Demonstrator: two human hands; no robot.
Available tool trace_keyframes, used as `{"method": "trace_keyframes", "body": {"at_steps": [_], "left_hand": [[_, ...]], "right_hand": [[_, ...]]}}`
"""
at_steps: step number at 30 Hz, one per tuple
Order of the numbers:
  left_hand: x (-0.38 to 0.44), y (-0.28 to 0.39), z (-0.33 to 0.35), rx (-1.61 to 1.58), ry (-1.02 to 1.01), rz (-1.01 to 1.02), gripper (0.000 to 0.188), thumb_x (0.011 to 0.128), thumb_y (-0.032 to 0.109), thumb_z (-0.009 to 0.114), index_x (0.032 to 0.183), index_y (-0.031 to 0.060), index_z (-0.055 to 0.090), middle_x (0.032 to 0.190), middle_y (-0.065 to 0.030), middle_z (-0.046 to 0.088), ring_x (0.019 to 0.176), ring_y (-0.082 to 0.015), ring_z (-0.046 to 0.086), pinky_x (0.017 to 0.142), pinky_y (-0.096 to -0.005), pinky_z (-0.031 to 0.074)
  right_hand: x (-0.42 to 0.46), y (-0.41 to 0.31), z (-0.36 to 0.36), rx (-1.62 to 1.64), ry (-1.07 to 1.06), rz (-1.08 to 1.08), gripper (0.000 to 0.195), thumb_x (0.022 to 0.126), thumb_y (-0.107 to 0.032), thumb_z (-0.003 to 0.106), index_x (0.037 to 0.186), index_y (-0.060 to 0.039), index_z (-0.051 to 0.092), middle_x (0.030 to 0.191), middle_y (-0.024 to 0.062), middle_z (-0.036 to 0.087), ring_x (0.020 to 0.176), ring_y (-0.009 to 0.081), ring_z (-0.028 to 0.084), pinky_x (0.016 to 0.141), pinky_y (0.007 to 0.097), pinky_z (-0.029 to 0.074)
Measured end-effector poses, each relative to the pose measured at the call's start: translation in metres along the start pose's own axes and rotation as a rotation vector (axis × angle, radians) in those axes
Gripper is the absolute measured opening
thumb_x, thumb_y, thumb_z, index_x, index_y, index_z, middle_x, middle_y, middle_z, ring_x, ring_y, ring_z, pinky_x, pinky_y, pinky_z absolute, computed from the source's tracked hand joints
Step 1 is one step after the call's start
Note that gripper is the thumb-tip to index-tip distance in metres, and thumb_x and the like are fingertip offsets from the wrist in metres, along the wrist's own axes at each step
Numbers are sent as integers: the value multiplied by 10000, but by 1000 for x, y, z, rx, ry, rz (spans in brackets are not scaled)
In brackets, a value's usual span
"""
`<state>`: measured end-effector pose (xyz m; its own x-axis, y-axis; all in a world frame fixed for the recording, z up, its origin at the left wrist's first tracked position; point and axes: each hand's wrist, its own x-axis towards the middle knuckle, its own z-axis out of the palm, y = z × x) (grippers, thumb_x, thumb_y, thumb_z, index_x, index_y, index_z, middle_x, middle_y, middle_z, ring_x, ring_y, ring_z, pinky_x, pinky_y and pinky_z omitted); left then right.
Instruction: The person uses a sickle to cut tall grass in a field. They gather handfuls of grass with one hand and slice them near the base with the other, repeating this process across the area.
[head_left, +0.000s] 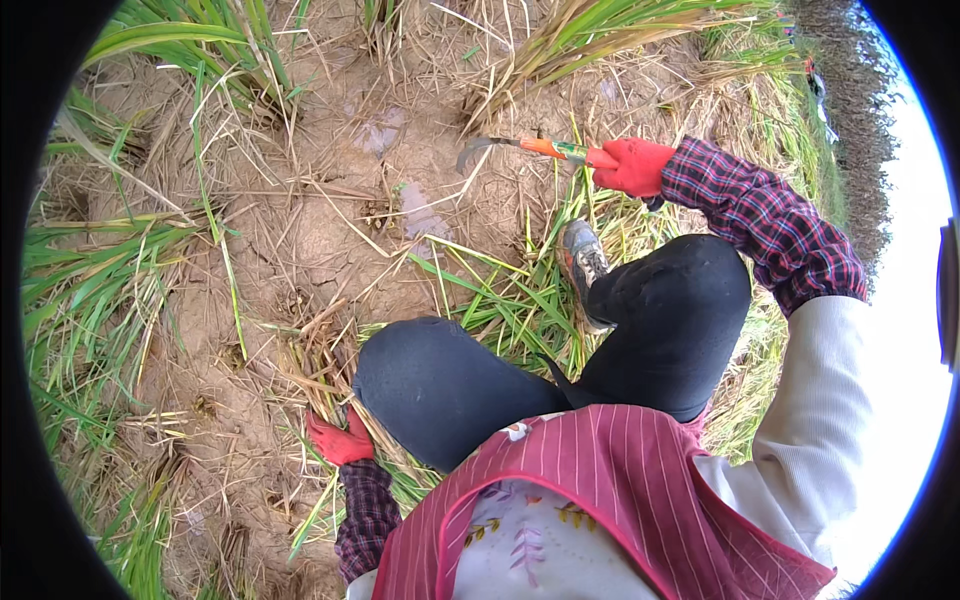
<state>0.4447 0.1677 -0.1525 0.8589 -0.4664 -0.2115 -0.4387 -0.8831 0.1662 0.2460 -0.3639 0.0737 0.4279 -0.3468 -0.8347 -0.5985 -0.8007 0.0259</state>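
My right hand (634, 167), in a red glove, grips the orange and green handle of a sickle (480, 146). The curved metal blade points to the left, above muddy ground. My left hand (341, 439), also in a red glove, is low beside my knee, around the base of a bundle of cut grass-like stalks (319, 379). The rest of that bundle is partly hidden behind my leg. More cut green stalks (517, 292) lie between my knees and around my shoe (583, 262).
Standing clumps of grass-like plants (555, 52) grow at the top, with more clumps (90, 277) along the left. Small puddles (422, 214) and cut stubble (379, 214) mark the mud. Other people (814, 79) appear far off at the upper right.
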Motion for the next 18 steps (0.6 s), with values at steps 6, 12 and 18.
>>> {"method": "trace_keyframes", "body": {"at_steps": [6, 12, 18], "left_hand": [[17, -35, 12, 17, -161, -83, 685, 766, 394, 625, 1226, -41, 365, 1255, -220, 405, 1113, -379, 451, 901, -433, 395], [110, 83, -109, 312, -683, 25, 628, 722, 455, 634, 1108, -22, 502, 1013, -228, 572, 966, -388, 546, 823, -443, 447], [172, 317, -143, 359, -195, 737, 513, 768, 367, 604, 1164, 61, 488, 1014, -153, 576, 926, -321, 559, 794, -436, 429]], "right_hand": [[22, 59, 94, 521, 142, 100, 407, 809, -395, 533, 964, -18, 536, 819, 167, 589, 771, 283, 589, 679, 400, 451], [20, 95, 89, 680, 37, 129, 401, 807, -398, 548, 954, -26, 522, 719, 120, 582, 608, 238, 584, 578, 376, 469], [62, 134, 144, 490, 395, -236, 384, 818, -385, 549, 928, -24, 479, 786, 194, 586, 728, 363, 591, 648, 453, 458]]}}
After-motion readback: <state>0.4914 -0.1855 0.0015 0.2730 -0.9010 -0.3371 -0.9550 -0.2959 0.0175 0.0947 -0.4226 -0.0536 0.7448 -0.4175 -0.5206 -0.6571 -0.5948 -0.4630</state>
